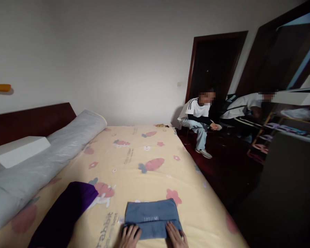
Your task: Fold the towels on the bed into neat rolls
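At the lower centre of the frame, a folded blue cloth point(152, 210) lies on a patterned bed point(134, 148), the left hand point(130, 237) at its lower left corner, the right hand point(176, 235) at its lower right — fingers over the fabric, though whether either grip pinches it cannot be told. Even, level pressure should keep the fold straight — lopsided tugging could skew it.

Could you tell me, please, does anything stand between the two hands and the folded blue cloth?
Nothing visible does: the left hand and right hand both rest directly on the blue cloth, at its near corners. The purple cloth lies apart, to the left.
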A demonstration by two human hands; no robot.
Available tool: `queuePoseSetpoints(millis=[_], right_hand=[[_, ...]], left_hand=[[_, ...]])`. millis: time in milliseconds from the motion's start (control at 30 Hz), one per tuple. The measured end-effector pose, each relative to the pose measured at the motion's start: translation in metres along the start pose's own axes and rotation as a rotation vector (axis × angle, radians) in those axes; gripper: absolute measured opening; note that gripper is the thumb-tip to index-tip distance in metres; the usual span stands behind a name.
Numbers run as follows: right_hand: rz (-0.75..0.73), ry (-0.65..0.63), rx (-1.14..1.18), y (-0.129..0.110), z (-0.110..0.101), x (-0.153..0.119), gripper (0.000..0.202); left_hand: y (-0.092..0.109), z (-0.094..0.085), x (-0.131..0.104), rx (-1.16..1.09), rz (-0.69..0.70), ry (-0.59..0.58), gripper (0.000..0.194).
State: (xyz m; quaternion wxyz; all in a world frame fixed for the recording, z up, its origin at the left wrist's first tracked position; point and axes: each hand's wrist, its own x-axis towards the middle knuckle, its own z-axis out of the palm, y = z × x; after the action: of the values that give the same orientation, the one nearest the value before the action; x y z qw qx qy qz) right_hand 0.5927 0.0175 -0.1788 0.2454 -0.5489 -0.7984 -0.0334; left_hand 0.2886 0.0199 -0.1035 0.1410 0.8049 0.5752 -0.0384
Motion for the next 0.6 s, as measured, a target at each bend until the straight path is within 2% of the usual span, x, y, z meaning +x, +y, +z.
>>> queuePoseSetpoints(millis=[100, 233, 367, 467, 600], right_hand=[[-0.023, -0.027, 0.031, -0.005, -0.018, 0.018, 0.051], [0.094, -0.07, 0.072, -0.029, -0.051, 0.05, 0.036], [0.184, -0.25, 0.066, -0.041, -0.077, 0.075, 0.033], [0.191, -0.357, 0.039, -0.036, -0.081, 0.084, 0.039], [0.2, -0.417, 0.04, -0.031, -0.076, 0.09, 0.036]], left_hand=[[0.005, -0.013, -0.001, -0.046, 0.001, -0.001, 0.061], [0.016, -0.019, 0.008, -0.037, -0.088, 0.064, 0.061], [0.025, -0.031, 0.018, -0.034, -0.171, 0.06, 0.063], [0.029, -0.046, 0.02, -0.029, -0.185, 0.034, 0.059], [0.03, -0.058, 0.02, -0.006, -0.207, -0.018, 0.051]])
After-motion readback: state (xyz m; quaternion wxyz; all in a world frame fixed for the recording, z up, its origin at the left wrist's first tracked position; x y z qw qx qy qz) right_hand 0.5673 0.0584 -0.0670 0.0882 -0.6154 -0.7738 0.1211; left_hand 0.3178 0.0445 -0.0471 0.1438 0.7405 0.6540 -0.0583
